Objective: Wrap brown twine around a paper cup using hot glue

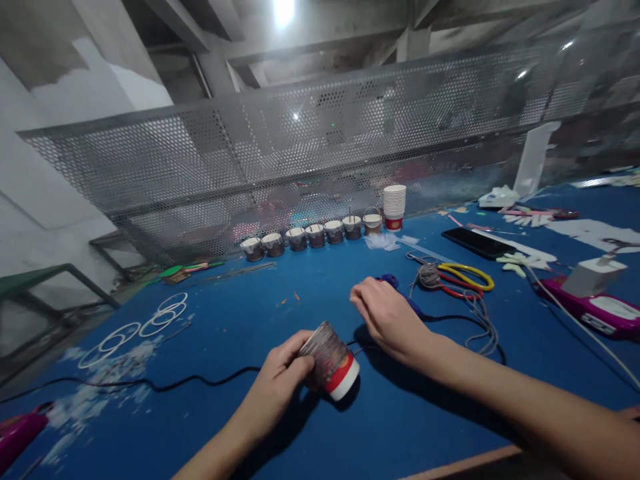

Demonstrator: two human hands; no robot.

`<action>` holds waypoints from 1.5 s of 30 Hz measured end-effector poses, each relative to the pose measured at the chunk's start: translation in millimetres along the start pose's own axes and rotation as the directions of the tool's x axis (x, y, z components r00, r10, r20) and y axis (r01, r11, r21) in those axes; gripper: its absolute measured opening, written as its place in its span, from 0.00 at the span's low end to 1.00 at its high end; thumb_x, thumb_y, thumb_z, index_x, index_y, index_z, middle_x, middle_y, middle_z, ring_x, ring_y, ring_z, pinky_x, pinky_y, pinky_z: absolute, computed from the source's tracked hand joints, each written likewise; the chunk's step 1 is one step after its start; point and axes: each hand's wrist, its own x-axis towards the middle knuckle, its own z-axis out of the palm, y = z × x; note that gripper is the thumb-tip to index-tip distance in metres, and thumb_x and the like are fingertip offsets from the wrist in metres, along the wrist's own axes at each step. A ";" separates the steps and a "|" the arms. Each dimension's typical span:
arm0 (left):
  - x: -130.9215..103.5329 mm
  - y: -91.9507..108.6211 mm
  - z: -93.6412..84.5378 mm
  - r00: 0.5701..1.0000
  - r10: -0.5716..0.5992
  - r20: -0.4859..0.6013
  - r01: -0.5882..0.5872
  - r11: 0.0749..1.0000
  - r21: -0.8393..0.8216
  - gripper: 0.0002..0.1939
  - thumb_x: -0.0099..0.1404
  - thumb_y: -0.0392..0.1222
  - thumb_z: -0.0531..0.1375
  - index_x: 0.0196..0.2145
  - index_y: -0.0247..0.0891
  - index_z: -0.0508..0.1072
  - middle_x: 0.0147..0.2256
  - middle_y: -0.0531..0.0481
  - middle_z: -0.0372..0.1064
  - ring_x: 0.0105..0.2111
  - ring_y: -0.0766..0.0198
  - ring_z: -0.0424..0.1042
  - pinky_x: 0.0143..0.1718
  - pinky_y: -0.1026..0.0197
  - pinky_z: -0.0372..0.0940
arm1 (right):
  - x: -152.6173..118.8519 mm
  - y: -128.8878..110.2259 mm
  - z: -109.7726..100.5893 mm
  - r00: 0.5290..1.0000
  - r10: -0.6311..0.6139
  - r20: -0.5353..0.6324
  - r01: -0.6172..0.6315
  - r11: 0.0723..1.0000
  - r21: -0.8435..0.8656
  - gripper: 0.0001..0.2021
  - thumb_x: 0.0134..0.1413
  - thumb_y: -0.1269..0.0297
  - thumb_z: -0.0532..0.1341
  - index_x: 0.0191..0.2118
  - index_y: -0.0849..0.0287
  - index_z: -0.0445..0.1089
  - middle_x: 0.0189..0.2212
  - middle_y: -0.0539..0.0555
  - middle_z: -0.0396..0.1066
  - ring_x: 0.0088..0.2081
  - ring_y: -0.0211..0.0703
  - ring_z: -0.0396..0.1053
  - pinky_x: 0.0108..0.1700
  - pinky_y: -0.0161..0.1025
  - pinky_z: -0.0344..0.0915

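My left hand point(285, 373) grips a paper cup point(331, 363), tilted with its base toward the lower right. Grey-brown yarn appears to wrap the upper part of the cup; a red band and a white band show near its base. To the right of the cup, my right hand point(387, 317) is raised over the table with its fingers curled together. Whatever lies between those fingers is hidden. A dark blue object point(388, 280) is partly covered behind it. Further right sits a ball of grey yarn point(429, 275) with loose strands.
Several dark-wrapped cups point(315, 235) line the back, beside a stack of paper cups point(395, 207). White rings point(163, 320) lie left. A black cord point(200, 380) crosses the blue table point(225, 320). At right are a phone point(477, 243), yellow loop point(470, 275) and magenta power strip point(595, 313).
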 end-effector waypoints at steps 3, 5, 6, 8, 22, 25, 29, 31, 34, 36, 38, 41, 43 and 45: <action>2.1 -1.2 1.9 0.999 -0.013 -0.036 0.012 0.999 -0.030 0.12 0.57 0.42 0.56 0.35 0.35 0.76 0.25 0.50 0.70 0.23 0.64 0.67 0.29 0.61 0.63 | 1.3 1.1 -10.0 0.998 0.070 0.008 -0.070 0.979 0.191 0.14 0.68 0.67 0.45 0.35 0.60 0.64 0.30 0.55 0.66 0.31 0.42 0.63 0.36 0.39 0.59; 4.3 -2.1 2.8 0.995 -0.046 -0.092 0.040 0.997 -0.062 0.12 0.59 0.44 0.57 0.35 0.35 0.76 0.26 0.49 0.70 0.23 0.64 0.68 0.29 0.61 0.64 | -1.0 -5.0 -12.7 0.999 0.031 0.031 -0.038 0.952 0.305 0.13 0.68 0.67 0.46 0.36 0.60 0.65 0.30 0.55 0.67 0.31 0.41 0.64 0.36 0.38 0.61; 5.2 -2.4 3.1 0.992 -0.060 -0.112 0.051 0.996 -0.078 0.12 0.59 0.45 0.58 0.35 0.35 0.75 0.27 0.49 0.71 0.23 0.64 0.68 0.29 0.61 0.64 | -2.8 -8.9 -12.6 0.999 -0.006 0.045 -0.010 0.938 0.347 0.13 0.68 0.67 0.47 0.36 0.61 0.66 0.30 0.55 0.68 0.31 0.40 0.64 0.36 0.37 0.61; 6.0 -2.3 3.5 0.989 -0.079 -0.126 0.067 0.993 -0.100 0.13 0.59 0.46 0.59 0.37 0.34 0.75 0.28 0.49 0.71 0.23 0.64 0.69 0.29 0.61 0.65 | -7.0 -16.2 -10.5 0.993 -0.089 0.073 0.053 0.919 0.391 0.12 0.67 0.67 0.49 0.36 0.62 0.68 0.29 0.54 0.69 0.30 0.40 0.63 0.34 0.37 0.60; 2.7 -2.3 8.7 0.997 -0.022 -0.069 0.032 0.989 0.143 0.17 0.53 0.37 0.60 0.43 0.36 0.72 0.28 0.53 0.70 0.23 0.68 0.65 0.27 0.66 0.63 | -17.9 -26.8 8.4 0.961 -0.227 0.156 0.203 0.967 0.155 0.12 0.66 0.69 0.48 0.35 0.62 0.67 0.29 0.54 0.68 0.30 0.42 0.60 0.32 0.40 0.50; 1.8 -2.0 12.9 0.992 0.094 -0.088 -0.060 0.941 0.334 0.17 0.52 0.38 0.59 0.42 0.36 0.72 0.29 0.54 0.69 0.23 0.69 0.62 0.25 0.66 0.61 | -18.8 -28.8 9.5 0.961 -0.227 0.156 0.205 0.968 0.145 0.12 0.65 0.69 0.48 0.35 0.62 0.66 0.30 0.55 0.68 0.30 0.43 0.59 0.33 0.40 0.49; 1.7 -6.9 14.1 0.982 0.182 -0.043 -0.145 0.886 0.440 0.16 0.56 0.39 0.57 0.44 0.38 0.70 0.30 0.53 0.69 0.23 0.69 0.62 0.25 0.67 0.61 | -17.8 -33.1 6.1 0.968 -0.223 0.113 0.207 0.968 0.142 0.12 0.65 0.70 0.48 0.33 0.62 0.67 0.29 0.54 0.68 0.30 0.43 0.58 0.32 0.40 0.47; 1.3 -10.0 13.6 0.981 0.193 -0.022 -0.162 0.878 0.450 0.16 0.57 0.38 0.56 0.45 0.38 0.70 0.31 0.53 0.70 0.24 0.68 0.63 0.24 0.67 0.60 | -16.5 -35.0 4.6 0.972 -0.224 0.077 0.212 0.967 0.142 0.13 0.64 0.70 0.49 0.31 0.62 0.67 0.27 0.53 0.67 0.29 0.42 0.57 0.31 0.40 0.46; 0.6 -12.4 13.3 0.977 0.210 -0.018 -0.178 0.866 0.468 0.17 0.55 0.35 0.55 0.44 0.39 0.70 0.32 0.52 0.70 0.26 0.66 0.66 0.26 0.66 0.62 | -14.6 -36.2 4.8 0.965 -0.260 0.033 0.254 0.958 0.133 0.14 0.63 0.71 0.49 0.29 0.62 0.67 0.26 0.53 0.66 0.27 0.42 0.55 0.30 0.40 0.45; 0.0 -12.4 13.2 0.975 0.220 -0.026 -0.182 0.860 0.477 0.18 0.54 0.33 0.55 0.44 0.39 0.69 0.32 0.52 0.71 0.29 0.64 0.68 0.30 0.64 0.64 | -13.6 -36.0 6.2 0.958 -0.287 0.023 0.282 0.950 0.135 0.14 0.63 0.71 0.49 0.28 0.62 0.67 0.25 0.53 0.66 0.27 0.42 0.55 0.30 0.40 0.45; -0.8 -11.7 13.0 0.973 0.230 -0.031 -0.187 0.857 0.481 0.19 0.53 0.32 0.55 0.44 0.39 0.69 0.33 0.51 0.71 0.32 0.62 0.69 0.33 0.63 0.65 | -12.9 -35.8 7.7 0.955 -0.295 0.015 0.290 0.945 0.149 0.15 0.64 0.71 0.49 0.29 0.62 0.68 0.25 0.53 0.66 0.27 0.41 0.55 0.30 0.40 0.45; -2.3 -11.6 12.5 0.965 0.259 -0.032 -0.210 0.844 0.494 0.19 0.53 0.31 0.55 0.44 0.39 0.69 0.35 0.50 0.72 0.35 0.61 0.71 0.38 0.60 0.66 | -12.3 -37.8 8.3 0.955 -0.295 0.000 0.290 0.939 0.186 0.15 0.64 0.70 0.48 0.30 0.62 0.68 0.25 0.52 0.66 0.27 0.41 0.56 0.31 0.40 0.46; -3.0 -13.0 12.5 0.955 0.294 -0.036 -0.236 0.828 0.509 0.18 0.54 0.32 0.56 0.44 0.39 0.69 0.36 0.49 0.72 0.36 0.60 0.71 0.39 0.60 0.66 | -11.4 -41.1 6.4 0.954 -0.299 -0.014 0.295 0.932 0.212 0.15 0.64 0.70 0.49 0.30 0.62 0.68 0.25 0.52 0.66 0.27 0.41 0.56 0.31 0.40 0.46; -3.1 -15.6 13.1 0.939 0.342 -0.023 -0.283 0.812 0.510 0.16 0.56 0.36 0.57 0.44 0.39 0.69 0.37 0.48 0.73 0.36 0.59 0.71 0.39 0.59 0.66 | -9.2 -44.3 2.0 0.953 -0.303 -0.033 0.301 0.920 0.252 0.14 0.64 0.70 0.49 0.31 0.62 0.68 0.25 0.53 0.67 0.27 0.40 0.57 0.31 0.40 0.47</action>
